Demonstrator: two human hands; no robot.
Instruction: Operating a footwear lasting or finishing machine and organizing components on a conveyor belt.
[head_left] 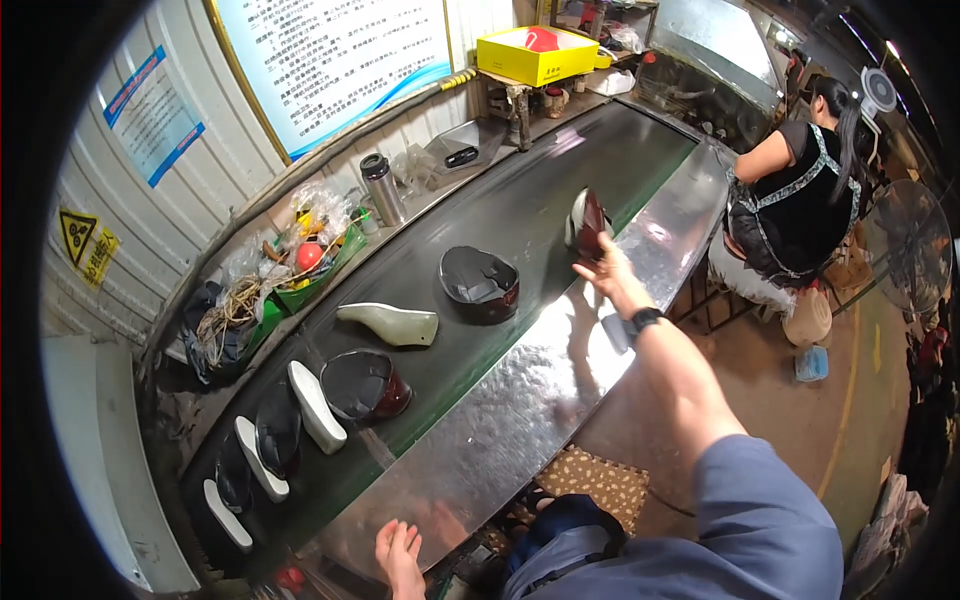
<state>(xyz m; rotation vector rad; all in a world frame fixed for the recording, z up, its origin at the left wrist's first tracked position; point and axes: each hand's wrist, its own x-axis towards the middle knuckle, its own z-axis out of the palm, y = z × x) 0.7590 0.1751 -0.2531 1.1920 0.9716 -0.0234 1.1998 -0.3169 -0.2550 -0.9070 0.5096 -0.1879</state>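
Head view: your right hand (606,268) is clamped on the dark red shoe (586,220), jutting ahead of it over the belt (625,150); your left hand (400,556), loosely curled, looks empty. You're apparently lifting or placing; next probably calls for steady grip.

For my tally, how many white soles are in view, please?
3 on the belt: one white sole at its lower-left end, a middle one, one beside a dark-red upper.

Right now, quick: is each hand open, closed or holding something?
Left hand: loosely open, holding nothing, near the shiny grey metal ledge.
Right hand: closed on a glossy dark-red and black shoe piece.
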